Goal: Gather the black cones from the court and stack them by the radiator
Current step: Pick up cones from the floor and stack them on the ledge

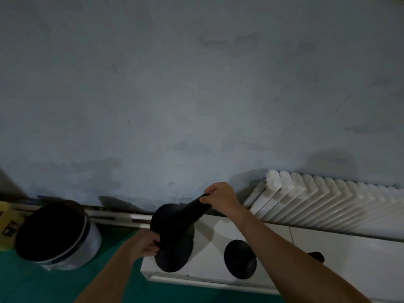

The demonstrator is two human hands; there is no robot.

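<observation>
A black cone (175, 224) is tilted with its tip pointing up and right, just left of the white radiator (328, 202). My right hand (220, 195) grips its narrow tip. My left hand (146, 243) holds its round base rim. Under it another black base (172, 256) rests on the white ledge (209, 232); whether it belongs to the same stack I cannot tell. A second black cone (240, 259) stands on the ledge to the right, partly behind my right forearm.
A white bucket (59, 235) with a dark inside stands on the green floor (32, 285) at the left. A yellow object (6, 226) sits at the far left. The blue-grey wall (196, 95) fills the upper view. A small dark object (317, 255) lies on the ledge.
</observation>
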